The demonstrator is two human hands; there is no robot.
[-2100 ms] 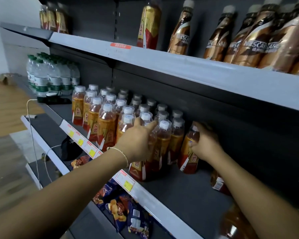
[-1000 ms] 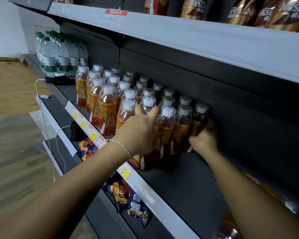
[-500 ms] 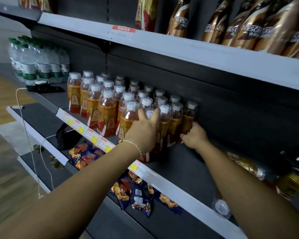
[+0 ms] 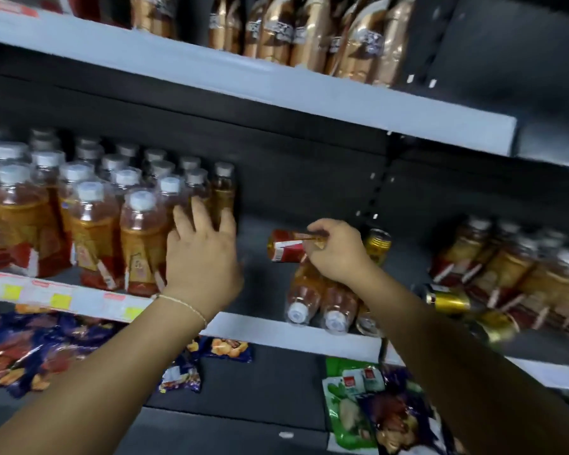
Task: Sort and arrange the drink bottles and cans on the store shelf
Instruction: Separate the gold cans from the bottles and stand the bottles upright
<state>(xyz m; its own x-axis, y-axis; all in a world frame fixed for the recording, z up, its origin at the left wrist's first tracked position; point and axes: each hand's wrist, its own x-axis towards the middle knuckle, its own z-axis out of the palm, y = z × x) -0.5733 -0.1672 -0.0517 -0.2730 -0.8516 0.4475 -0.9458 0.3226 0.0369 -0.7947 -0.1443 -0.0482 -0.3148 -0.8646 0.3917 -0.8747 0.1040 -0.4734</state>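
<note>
Two arms of one person show, and both are bare along their whole visible length, from the hands back to the lower edge of the picture, where they are cut off. The left forearm (image 4: 89, 385) looks the broader in view; the right forearm (image 4: 467, 356) is partly smeared by motion. One thing is worn: a thin bracelet (image 4: 186, 306) round the left wrist, just behind the left hand (image 4: 201, 257). It is a single fine strand, pale and gold-toned, lying close on the wrist. It seems to be made of tiny beads or links, though the blur leaves that unsure. The right hand (image 4: 337, 252) and its wrist are bare.
</note>
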